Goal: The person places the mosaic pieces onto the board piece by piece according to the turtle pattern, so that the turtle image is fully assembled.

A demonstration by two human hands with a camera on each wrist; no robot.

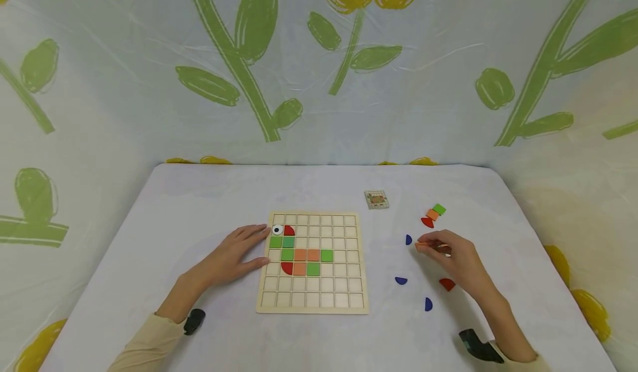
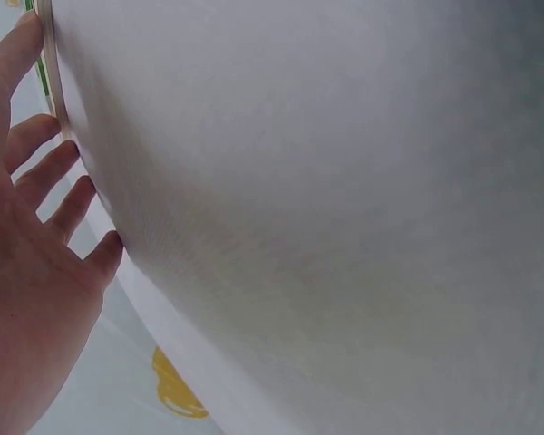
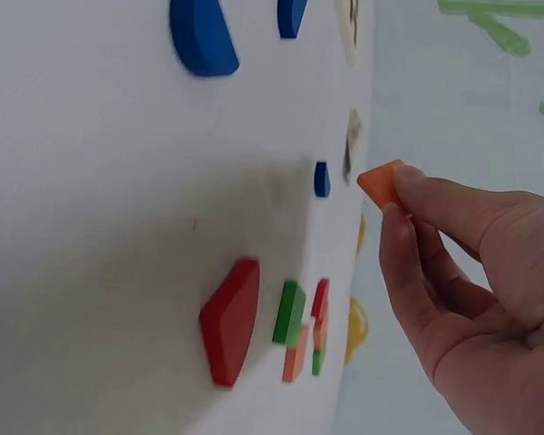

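Observation:
A wooden grid board [image 1: 319, 310] lies on the table, with a round eye piece [image 1: 277, 230], red quarter-round pieces [image 1: 287, 268] and several green [image 1: 313, 269] and orange [image 1: 300, 255] square tiles set in its cells. Along the board's left edge rests my left hand [image 1: 236, 256], fingers extended and touching the rim; the left wrist view shows its fingertips at that edge. Right of the board, my right hand [image 1: 456, 258] pinches an orange tile [image 3: 379, 185] between thumb and fingers, above the table. A blue half-round piece [image 1: 408, 239] lies just left of those fingertips.
A small picture card [image 1: 376, 200] lies beyond the board. Green [image 1: 439, 209], orange [image 1: 432, 215] and red [image 1: 427, 222] pieces sit beyond my right hand. Nearer lie blue half-rounds [image 1: 401, 280] and a red piece [image 1: 447, 284]. Patterned cloth [image 1: 319, 112] surrounds the table.

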